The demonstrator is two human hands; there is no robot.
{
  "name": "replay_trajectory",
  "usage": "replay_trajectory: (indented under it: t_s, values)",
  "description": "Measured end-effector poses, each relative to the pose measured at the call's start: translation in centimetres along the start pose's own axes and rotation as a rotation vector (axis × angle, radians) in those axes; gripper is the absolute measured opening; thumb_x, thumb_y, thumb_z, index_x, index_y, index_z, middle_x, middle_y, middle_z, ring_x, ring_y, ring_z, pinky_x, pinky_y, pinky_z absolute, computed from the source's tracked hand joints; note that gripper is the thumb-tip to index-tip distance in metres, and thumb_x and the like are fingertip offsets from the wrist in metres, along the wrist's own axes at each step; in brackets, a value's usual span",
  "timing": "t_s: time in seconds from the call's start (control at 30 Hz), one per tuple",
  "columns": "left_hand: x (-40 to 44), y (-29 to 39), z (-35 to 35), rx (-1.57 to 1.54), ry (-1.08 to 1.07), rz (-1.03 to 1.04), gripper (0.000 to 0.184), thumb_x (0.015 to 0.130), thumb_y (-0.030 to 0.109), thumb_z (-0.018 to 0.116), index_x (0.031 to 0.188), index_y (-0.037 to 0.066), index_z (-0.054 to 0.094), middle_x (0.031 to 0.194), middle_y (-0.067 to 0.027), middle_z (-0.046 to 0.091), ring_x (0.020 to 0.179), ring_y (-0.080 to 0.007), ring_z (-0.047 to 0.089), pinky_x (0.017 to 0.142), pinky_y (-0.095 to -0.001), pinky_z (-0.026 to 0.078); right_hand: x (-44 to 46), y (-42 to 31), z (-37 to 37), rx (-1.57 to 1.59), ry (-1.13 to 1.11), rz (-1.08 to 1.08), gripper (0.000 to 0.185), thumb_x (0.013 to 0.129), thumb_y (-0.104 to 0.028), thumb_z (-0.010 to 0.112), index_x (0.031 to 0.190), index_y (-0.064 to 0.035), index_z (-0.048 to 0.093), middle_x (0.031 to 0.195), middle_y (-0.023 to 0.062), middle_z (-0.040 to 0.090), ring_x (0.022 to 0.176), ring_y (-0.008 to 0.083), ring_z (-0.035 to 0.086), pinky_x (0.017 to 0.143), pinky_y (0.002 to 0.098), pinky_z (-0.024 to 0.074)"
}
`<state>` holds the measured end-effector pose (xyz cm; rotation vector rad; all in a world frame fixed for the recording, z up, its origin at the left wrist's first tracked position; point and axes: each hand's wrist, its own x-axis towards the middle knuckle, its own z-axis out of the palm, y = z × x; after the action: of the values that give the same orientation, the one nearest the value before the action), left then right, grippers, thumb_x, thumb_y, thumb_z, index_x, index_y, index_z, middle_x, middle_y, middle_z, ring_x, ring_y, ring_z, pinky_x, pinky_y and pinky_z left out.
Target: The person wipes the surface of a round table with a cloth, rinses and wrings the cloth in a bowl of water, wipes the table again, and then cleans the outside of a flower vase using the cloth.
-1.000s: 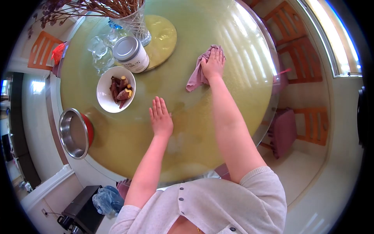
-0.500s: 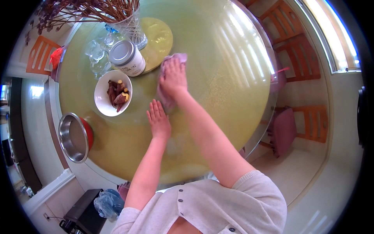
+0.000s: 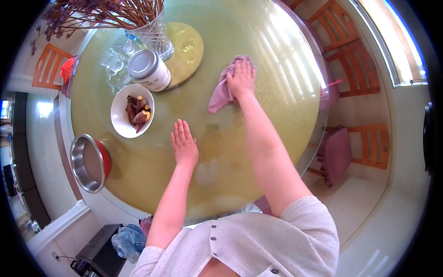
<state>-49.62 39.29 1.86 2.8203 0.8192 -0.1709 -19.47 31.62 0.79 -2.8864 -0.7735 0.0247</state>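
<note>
Pink cloth lies under the flattened right hand; the left hand, extended flat, holds nothing. An overlong leftward sweep could topple the jar.

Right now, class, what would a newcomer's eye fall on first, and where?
Most likely the right hand, spread over a mauve cloth on the large round table. The left hand lies palm down closer in, and beyond it to the left sits a white bowl of purple-skinned roots. Behind the bowl, a lidded jar stands near a glass vase of dried stems.
</note>
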Motion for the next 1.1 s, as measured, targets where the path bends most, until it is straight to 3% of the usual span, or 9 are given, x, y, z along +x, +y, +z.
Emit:
replay_trajectory:
  t_s: [0.1, 0.17, 0.2, 0.4, 0.63, 0.77, 0.8, 0.9, 1.1]
  values:
    - [0.1, 0.3, -0.1, 0.002, 0.0, 0.003, 0.079, 0.092, 0.021, 0.056, 0.152, 0.001, 0.009, 0.161, -0.0139, 0.007, 0.149, -0.0292, 0.007, 0.12, -0.0448, 0.009, 1.7, 2.6, 0.0, 0.103, 0.041, 0.204, 0.073, 0.094, -0.044, 0.046, 0.152, -0.0066, 0.023, 0.158, 0.0144, 0.02, 0.147, 0.0263, 0.018, 0.119, 0.0434, 0.013]
    - [0.2, 0.5, -0.4, 0.008, -0.029, -0.003, 0.079, 0.092, 0.021, 0.055, 0.152, 0.001, 0.008, 0.161, -0.0137, 0.007, 0.149, -0.0293, 0.007, 0.12, -0.0454, 0.01, 2.3, 3.0, -0.2, 0.433, 0.186, 0.415, 0.073, 0.091, -0.036, 0.059, 0.148, -0.0025, 0.028, 0.153, 0.0205, 0.029, 0.142, 0.0299, 0.029, 0.115, 0.042, 0.0269]
    - [0.2, 0.6, -0.5, 0.009, -0.031, -0.003, 0.079, 0.092, 0.021, 0.055, 0.152, 0.001, 0.008, 0.161, -0.0137, 0.007, 0.149, -0.0293, 0.007, 0.12, -0.0454, 0.01, 2.4, 2.9, -0.1, 0.47, 0.278, 0.469, 0.07, 0.086, -0.029, 0.068, 0.141, 0.0012, 0.036, 0.138, 0.0235, 0.046, 0.128, 0.0342, 0.046, 0.104, 0.0427, 0.0411]
    - [0.5, 0.9, 0.1, 0.024, -0.028, -0.025, 0.08, 0.092, 0.02, 0.056, 0.152, 0.001, 0.006, 0.161, -0.0134, 0.004, 0.149, -0.0303, 0.006, 0.119, -0.0469, 0.01, -0.1, 2.4, 0.6, 0.589, 0.327, 0.604, 0.052, 0.092, -0.027, 0.059, 0.134, 0.0006, 0.043, 0.113, 0.0236, 0.062, 0.104, 0.0405, 0.061, 0.088, 0.0488, 0.0482]
    - [-0.2, -0.7, 0.5, 0.084, -0.039, -0.039, 0.078, 0.094, 0.02, 0.053, 0.152, 0.001, 0.005, 0.161, -0.0132, 0.002, 0.149, -0.0304, 0.003, 0.12, -0.0462, 0.009, -4.8, 0.3, 0.0, 0.494, 0.272, 0.696, 0.05, 0.095, -0.027, 0.053, 0.136, -0.0014, 0.041, 0.111, 0.0232, 0.062, 0.1, 0.0396, 0.062, 0.084, 0.0498, 0.0489]
    - [-0.4, -0.9, 0.1, 0.087, -0.073, -0.04, 0.077, 0.094, 0.021, 0.052, 0.153, 0.002, 0.005, 0.161, -0.0122, 0.002, 0.149, -0.0294, 0.003, 0.12, -0.0453, 0.009, -8.3, -2.6, 0.9, 0.307, 0.248, 0.655, 0.053, 0.094, -0.027, 0.056, 0.139, -0.005, 0.041, 0.131, 0.0233, 0.049, 0.115, 0.0383, 0.052, 0.093, 0.0481, 0.045]
    - [-0.5, -1.0, 0.1, 0.084, -0.074, -0.05, 0.077, 0.094, 0.021, 0.052, 0.153, 0.002, 0.005, 0.161, -0.0122, 0.002, 0.149, -0.0294, 0.003, 0.12, -0.0453, 0.009, -9.1, -3.3, 1.6, 0.272, 0.22, 0.597, 0.059, 0.092, -0.028, 0.056, 0.143, -0.0043, 0.037, 0.144, 0.0241, 0.036, 0.127, 0.0397, 0.041, 0.103, 0.0492, 0.0372]
    - [-0.5, -0.6, 0.3, 0.021, -0.031, -0.033, 0.078, 0.093, 0.019, 0.054, 0.152, 0.001, 0.006, 0.161, -0.0129, 0.004, 0.149, -0.0305, 0.004, 0.119, -0.0466, 0.009, -11.4, -4.6, 1.6, 0.043, 0.167, 0.386, 0.066, 0.093, -0.035, 0.052, 0.147, -0.0035, 0.031, 0.152, 0.0252, 0.025, 0.139, 0.04, 0.029, 0.113, 0.0489, 0.0258]
    - [-0.1, -0.8, 0.9, 0.019, 0.018, -0.024, 0.077, 0.092, 0.018, 0.054, 0.152, 0.0, 0.008, 0.161, -0.0127, 0.004, 0.149, -0.0306, 0.003, 0.12, -0.0467, 0.009, -13.1, -9.9, 1.5, 0.151, 0.0, 0.002, 0.069, 0.094, -0.041, 0.046, 0.149, -0.0035, 0.028, 0.159, 0.0205, 0.013, 0.147, 0.0368, 0.009, 0.12, 0.0458, 0.0071]
